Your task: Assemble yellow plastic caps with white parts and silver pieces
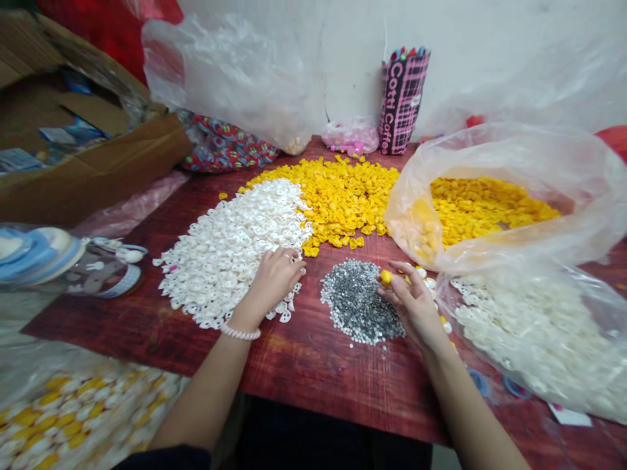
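Dark red tabletop [294, 372]; pale wall [337, 65] behind. Right hand [415, 300], right of centre: thumb and fingertips pinching one yellow piece [386, 278]. Left hand [274, 281], centre: fingers bent at the right edge of the white pile [230, 248]; cannot tell whether anything is gripped. Silver pile [360, 300]: between the hands, nearer the right, roundish, without clear long axis. Yellow pile [347, 196]: upper centre, beyond both.

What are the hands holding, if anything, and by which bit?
The right hand pinches a small yellow piece, but which bit is too blurry to tell. I can't tell about the left hand.
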`<control>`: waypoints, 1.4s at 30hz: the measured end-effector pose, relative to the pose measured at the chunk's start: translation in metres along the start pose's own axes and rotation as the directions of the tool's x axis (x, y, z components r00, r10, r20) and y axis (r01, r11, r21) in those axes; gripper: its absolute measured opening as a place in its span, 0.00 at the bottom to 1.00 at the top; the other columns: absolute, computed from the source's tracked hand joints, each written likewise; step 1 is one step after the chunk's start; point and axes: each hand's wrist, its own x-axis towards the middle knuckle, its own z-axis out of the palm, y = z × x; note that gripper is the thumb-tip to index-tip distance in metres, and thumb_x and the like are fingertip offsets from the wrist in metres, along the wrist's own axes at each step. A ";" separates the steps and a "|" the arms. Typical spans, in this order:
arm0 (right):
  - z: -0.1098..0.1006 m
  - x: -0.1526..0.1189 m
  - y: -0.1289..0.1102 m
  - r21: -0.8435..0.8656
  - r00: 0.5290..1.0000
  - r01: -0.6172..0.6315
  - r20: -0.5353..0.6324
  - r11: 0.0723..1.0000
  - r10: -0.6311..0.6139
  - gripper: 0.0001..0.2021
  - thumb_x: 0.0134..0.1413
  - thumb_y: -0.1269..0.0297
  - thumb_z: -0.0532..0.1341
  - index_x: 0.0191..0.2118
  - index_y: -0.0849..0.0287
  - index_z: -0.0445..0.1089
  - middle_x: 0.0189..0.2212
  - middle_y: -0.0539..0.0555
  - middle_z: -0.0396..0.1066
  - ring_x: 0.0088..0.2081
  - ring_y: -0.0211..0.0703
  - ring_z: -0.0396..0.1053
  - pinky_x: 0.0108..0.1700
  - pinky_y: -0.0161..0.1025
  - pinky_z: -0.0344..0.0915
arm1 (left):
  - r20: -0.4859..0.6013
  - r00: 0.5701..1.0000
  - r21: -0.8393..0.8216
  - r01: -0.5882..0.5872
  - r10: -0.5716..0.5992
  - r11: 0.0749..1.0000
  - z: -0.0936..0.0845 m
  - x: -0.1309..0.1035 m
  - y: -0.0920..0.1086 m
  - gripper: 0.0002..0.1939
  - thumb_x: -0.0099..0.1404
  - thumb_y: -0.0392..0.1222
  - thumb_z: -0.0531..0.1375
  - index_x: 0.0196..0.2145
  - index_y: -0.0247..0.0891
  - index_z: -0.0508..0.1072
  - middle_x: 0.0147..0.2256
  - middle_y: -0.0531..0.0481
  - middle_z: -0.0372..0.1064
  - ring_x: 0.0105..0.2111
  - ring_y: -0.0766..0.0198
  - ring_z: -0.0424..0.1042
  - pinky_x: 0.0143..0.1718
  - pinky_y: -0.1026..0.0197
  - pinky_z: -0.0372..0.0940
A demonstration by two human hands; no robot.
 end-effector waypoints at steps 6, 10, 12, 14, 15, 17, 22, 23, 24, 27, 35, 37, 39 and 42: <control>0.002 0.000 -0.003 0.010 0.993 -0.108 0.043 0.994 0.107 0.14 0.50 0.58 0.63 0.43 0.53 0.69 0.35 0.50 0.71 0.33 0.37 0.72 0.39 0.40 0.73 | 0.023 1.000 0.036 -0.021 0.020 0.999 0.012 -0.001 -0.006 0.07 0.61 0.37 0.56 0.33 0.39 0.74 0.40 0.42 0.69 0.43 0.51 0.63 0.41 0.50 0.56; 0.004 -0.001 -0.004 0.044 0.991 -0.129 0.024 0.991 0.128 0.14 0.48 0.58 0.65 0.42 0.51 0.66 0.35 0.48 0.70 0.35 0.37 0.73 0.43 0.40 0.71 | 0.003 1.000 -0.192 0.024 -0.024 0.981 0.010 0.005 0.000 0.06 0.61 0.37 0.55 0.32 0.37 0.72 0.36 0.43 0.70 0.41 0.53 0.66 0.43 0.50 0.59; 0.004 -0.002 -0.004 -0.003 0.998 -0.069 -0.007 0.998 0.069 0.14 0.47 0.59 0.65 0.40 0.51 0.65 0.35 0.48 0.70 0.35 0.38 0.73 0.42 0.39 0.71 | -0.016 0.989 -0.445 0.126 -0.148 0.887 0.009 0.010 0.011 0.05 0.62 0.38 0.55 0.34 0.37 0.71 0.33 0.46 0.71 0.36 0.58 0.69 0.41 0.53 0.61; 0.005 -0.004 -0.003 -0.151 0.997 0.060 -0.034 0.987 -0.066 0.14 0.46 0.60 0.66 0.39 0.52 0.65 0.34 0.49 0.70 0.35 0.38 0.72 0.40 0.38 0.71 | 0.013 0.951 -0.740 0.217 -0.309 0.637 0.010 0.016 0.030 0.07 0.61 0.41 0.56 0.36 0.37 0.69 0.30 0.49 0.71 0.30 0.63 0.71 0.34 0.59 0.64; 0.005 -0.006 -0.002 -0.250 0.988 0.140 -0.028 0.958 -0.152 0.14 0.46 0.61 0.66 0.40 0.52 0.65 0.34 0.49 0.70 0.36 0.39 0.72 0.39 0.38 0.71 | 0.067 0.940 -0.845 0.232 -0.335 0.482 0.012 0.020 0.042 0.09 0.61 0.41 0.57 0.40 0.38 0.68 0.27 0.52 0.70 0.26 0.65 0.70 0.30 0.61 0.63; 0.005 -0.008 -0.001 -0.453 0.947 0.299 0.035 0.840 -0.318 0.16 0.49 0.63 0.64 0.45 0.51 0.65 0.38 0.51 0.71 0.38 0.40 0.72 0.41 0.40 0.70 | 0.167 0.941 -0.940 0.242 -0.295 0.239 0.018 0.027 0.067 0.14 0.60 0.40 0.57 0.45 0.39 0.66 0.24 0.55 0.68 0.22 0.68 0.68 0.26 0.65 0.61; 0.001 -0.007 0.001 -0.752 0.793 0.534 0.287 0.386 -0.538 0.15 0.54 0.64 0.60 0.49 0.54 0.65 0.41 0.56 0.73 0.41 0.45 0.72 0.43 0.43 0.69 | 0.303 0.918 -0.952 0.306 -0.255 -0.027 0.032 0.039 0.114 0.09 0.58 0.40 0.58 0.36 0.36 0.73 0.29 0.50 0.72 0.25 0.67 0.69 0.23 0.67 0.60; 0.000 -0.006 0.001 -0.775 0.763 0.548 0.310 0.314 -0.567 0.15 0.54 0.63 0.61 0.48 0.56 0.66 0.39 0.56 0.74 0.39 0.45 0.72 0.41 0.43 0.69 | 0.316 0.910 -0.948 0.311 -0.267 -0.062 0.034 0.038 0.119 0.07 0.57 0.39 0.59 0.34 0.36 0.73 0.29 0.50 0.72 0.25 0.66 0.69 0.24 0.66 0.61; -0.001 -0.004 0.000 -0.793 0.739 0.554 0.327 0.255 -0.589 0.14 0.53 0.63 0.62 0.46 0.57 0.66 0.36 0.57 0.74 0.37 0.45 0.72 0.39 0.42 0.69 | 0.325 0.904 -0.946 0.310 -0.279 -0.098 0.035 0.037 0.122 0.06 0.56 0.39 0.59 0.33 0.36 0.72 0.27 0.51 0.72 0.25 0.66 0.69 0.25 0.66 0.62; -0.004 -0.001 0.000 -0.820 0.701 0.550 0.354 0.155 -0.619 0.12 0.51 0.63 0.63 0.41 0.60 0.67 0.32 0.57 0.74 0.34 0.45 0.72 0.36 0.42 0.69 | 0.333 0.898 -0.937 0.283 -0.287 -0.203 0.035 0.030 0.125 0.05 0.56 0.40 0.61 0.30 0.36 0.68 0.24 0.54 0.70 0.25 0.67 0.70 0.28 0.66 0.62; -0.005 0.001 0.000 -0.763 0.672 0.621 0.398 0.182 -0.625 0.13 0.50 0.60 0.64 0.40 0.58 0.65 0.30 0.54 0.73 0.32 0.44 0.71 0.34 0.40 0.68 | 0.421 0.887 -0.824 0.288 -0.188 -0.488 0.028 0.021 0.122 0.07 0.59 0.43 0.58 0.28 0.37 0.66 0.28 0.54 0.69 0.27 0.69 0.70 0.34 0.64 0.64; -0.002 0.000 0.001 -0.756 0.651 0.631 0.391 0.177 -0.651 0.13 0.48 0.62 0.65 0.40 0.57 0.66 0.29 0.54 0.73 0.32 0.44 0.71 0.34 0.41 0.68 | 0.368 0.898 -0.881 0.255 -0.241 -0.398 0.029 0.021 0.120 0.10 0.58 0.44 0.60 0.25 0.36 0.65 0.25 0.55 0.67 0.25 0.70 0.67 0.31 0.67 0.62; 0.000 -0.001 0.003 -0.750 0.633 0.635 0.365 0.188 -0.683 0.14 0.46 0.64 0.67 0.40 0.56 0.66 0.29 0.53 0.73 0.32 0.44 0.71 0.34 0.42 0.67 | 0.303 0.909 -0.927 0.212 -0.285 -0.309 0.029 0.021 0.120 0.10 0.55 0.42 0.63 0.24 0.35 0.66 0.23 0.56 0.65 0.24 0.72 0.65 0.28 0.69 0.60; 0.003 -0.004 0.006 -0.729 0.618 0.644 0.315 0.233 -0.721 0.17 0.45 0.66 0.68 0.42 0.56 0.66 0.30 0.53 0.73 0.33 0.45 0.71 0.35 0.42 0.66 | 0.292 0.907 -0.921 0.180 -0.304 -0.346 0.029 0.017 0.122 0.09 0.55 0.41 0.64 0.28 0.37 0.67 0.23 0.56 0.67 0.23 0.72 0.66 0.26 0.69 0.59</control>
